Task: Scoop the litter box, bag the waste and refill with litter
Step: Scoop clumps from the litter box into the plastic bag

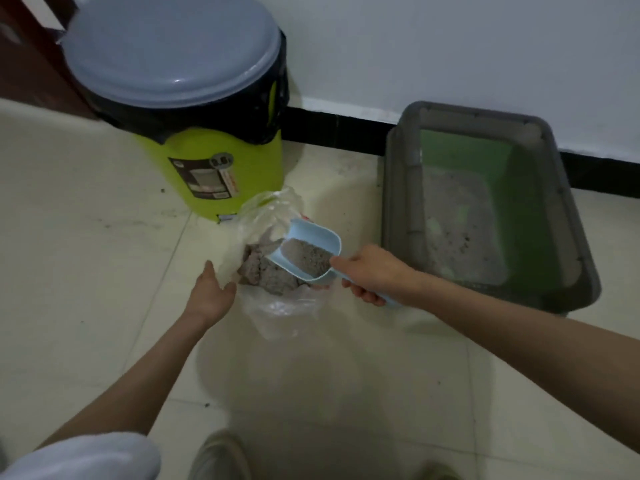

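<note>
Smooth blue scoop (304,252) of seemingly gritty litter (306,259)

Both forearms bare, no sleeves; white garment (86,457) bunched at lower left; grey-beige shoe (220,457) at btm centre.

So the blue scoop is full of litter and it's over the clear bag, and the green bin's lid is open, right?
Almost. The head view shows the bin's grey lid closed on the green bin, not open. The rest is right: the right hand grips the blue scoop, which holds grey litter, over the clear bag.
</note>
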`<act>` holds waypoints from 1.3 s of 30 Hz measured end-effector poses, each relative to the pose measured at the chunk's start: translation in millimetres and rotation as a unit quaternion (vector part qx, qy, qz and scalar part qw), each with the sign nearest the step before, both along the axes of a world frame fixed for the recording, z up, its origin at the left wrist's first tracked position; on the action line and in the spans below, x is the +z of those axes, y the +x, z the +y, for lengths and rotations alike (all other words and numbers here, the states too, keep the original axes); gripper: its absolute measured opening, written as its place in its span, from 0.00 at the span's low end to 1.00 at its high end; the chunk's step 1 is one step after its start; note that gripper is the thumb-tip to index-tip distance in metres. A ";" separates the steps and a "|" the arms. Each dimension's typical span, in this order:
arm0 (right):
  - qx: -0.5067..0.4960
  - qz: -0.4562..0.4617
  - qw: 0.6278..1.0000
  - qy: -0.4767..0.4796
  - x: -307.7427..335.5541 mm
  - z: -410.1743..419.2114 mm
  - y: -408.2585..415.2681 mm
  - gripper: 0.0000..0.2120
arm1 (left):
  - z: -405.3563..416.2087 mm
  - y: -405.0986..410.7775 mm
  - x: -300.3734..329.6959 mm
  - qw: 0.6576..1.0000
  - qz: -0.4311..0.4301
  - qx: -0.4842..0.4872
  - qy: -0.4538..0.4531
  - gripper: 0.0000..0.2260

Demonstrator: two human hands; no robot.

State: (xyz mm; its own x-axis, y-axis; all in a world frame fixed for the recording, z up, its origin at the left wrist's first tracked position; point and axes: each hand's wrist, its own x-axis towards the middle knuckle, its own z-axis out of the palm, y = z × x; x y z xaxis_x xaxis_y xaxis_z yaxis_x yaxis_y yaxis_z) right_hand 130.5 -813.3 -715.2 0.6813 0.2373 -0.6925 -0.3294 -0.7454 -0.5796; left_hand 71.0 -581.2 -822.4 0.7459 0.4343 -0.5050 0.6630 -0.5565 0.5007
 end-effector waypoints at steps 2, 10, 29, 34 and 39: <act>0.124 -0.062 0.987 -0.085 8.8 16.2 9.1 0.20 | -1.7 -0.4 -5.1 1.000 -0.005 0.003 -0.016 0.28; 0.339 -0.246 0.863 -0.283 32.0 52.8 15.9 0.16 | -3.2 0.3 0.8 0.993 -0.113 0.030 0.035 0.14; -0.198 -0.238 0.950 0.029 74.5 -113.0 47.2 0.22 | -85.4 60.8 83.5 0.940 -0.202 -0.272 0.033 0.21; -0.189 -0.178 0.963 -0.074 71.4 -181.8 48.4 0.21 | -166.9 96.2 101.4 0.883 -0.218 -0.412 0.045 0.24; -0.119 -0.090 0.965 -0.218 44.5 -223.2 58.3 0.19 | -227.9 130.0 84.5 0.903 -0.146 -0.396 0.083 0.29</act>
